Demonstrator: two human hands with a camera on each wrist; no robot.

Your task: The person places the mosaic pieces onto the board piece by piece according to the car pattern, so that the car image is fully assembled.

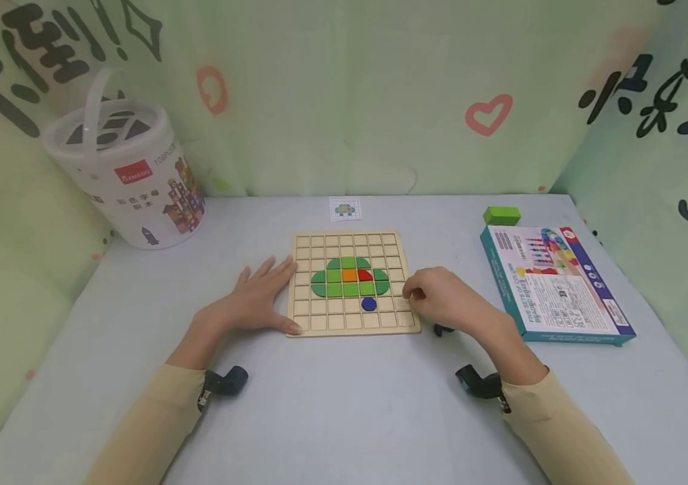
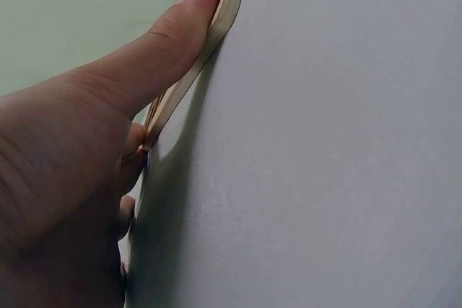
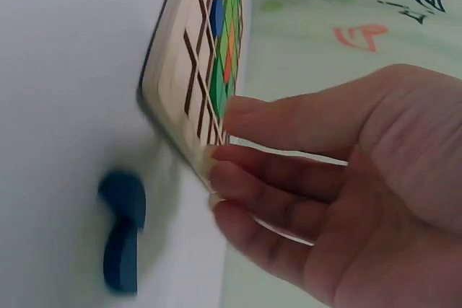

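A square wooden grid board lies before me, holding green tiles, an orange square, a red piece and a blue disc. My left hand is spread at the board's left side, its thumb on the near left corner and its fingers along the edge. At the right edge, the curled fingers and thumb of my right hand pinch the board's rim. Dark blue pieces lie on the table below the right hand, partly hidden in the head view.
Behind the board lies a small pattern card. A flat game box is at the right, with a green block at its far side. The white bucket stands back left. A printed curtain encloses the table.
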